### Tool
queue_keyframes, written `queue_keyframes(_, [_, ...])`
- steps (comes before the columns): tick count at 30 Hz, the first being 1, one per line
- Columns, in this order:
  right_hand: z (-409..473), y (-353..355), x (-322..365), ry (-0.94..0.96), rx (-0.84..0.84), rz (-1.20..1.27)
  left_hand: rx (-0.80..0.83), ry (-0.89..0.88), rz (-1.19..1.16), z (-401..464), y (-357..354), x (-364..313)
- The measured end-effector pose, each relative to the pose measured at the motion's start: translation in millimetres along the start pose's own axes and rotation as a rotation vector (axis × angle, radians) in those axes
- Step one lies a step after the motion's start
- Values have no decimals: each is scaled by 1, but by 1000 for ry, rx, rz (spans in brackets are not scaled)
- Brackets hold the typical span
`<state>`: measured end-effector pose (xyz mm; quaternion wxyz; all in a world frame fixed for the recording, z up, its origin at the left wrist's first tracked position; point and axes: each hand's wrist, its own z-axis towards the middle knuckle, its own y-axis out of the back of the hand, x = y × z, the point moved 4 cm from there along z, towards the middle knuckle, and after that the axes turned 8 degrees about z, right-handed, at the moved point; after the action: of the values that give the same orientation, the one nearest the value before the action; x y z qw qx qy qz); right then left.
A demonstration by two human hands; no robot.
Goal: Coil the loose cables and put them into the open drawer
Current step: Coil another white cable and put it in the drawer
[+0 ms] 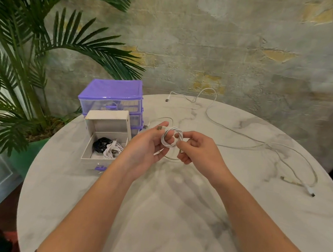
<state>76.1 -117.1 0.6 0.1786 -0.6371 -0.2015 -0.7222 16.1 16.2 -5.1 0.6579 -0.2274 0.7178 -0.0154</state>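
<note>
Both hands hold a white cable coil (170, 137) above the bench (173, 208): left hand (149, 146) curled round it, right hand (195, 147) pinching its edge (its free end partly hidden). Open drawer (106, 140) holds coiled cables; loose white cables (262, 144) sprawl right.

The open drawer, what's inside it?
Inside the open drawer lie a black coiled cable and a white coiled cable, side by side. Its near wall hides the front strip of the floor.
</note>
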Motion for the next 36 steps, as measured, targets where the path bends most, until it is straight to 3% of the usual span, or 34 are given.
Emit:
queue_keyframes(6, [1,3,-2,-195,98,405,32,5,-62,1,1,0])
queue_keyframes(9, [1,2,-6,-251,174,491,20,-20,-25,1,2,-1])
queue_keyframes(14, [4,2,-8,-184,146,456,-27,-80,-23,-1,2,0])
queue_keyframes(20, [6,6,-1,70,-63,59,-26,-95,16,-1,3,-2])
queue_keyframes(25, [6,4,-8,-95,3,322,47,-136,91,-4,0,-7])
queue_keyframes(28, [6,2,-10,-125,47,406,-1,-192,189,-7,2,-10])
queue_keyframes(36, [0,-19,8,114,-66,196,-232,-275,310,-21,22,-24])
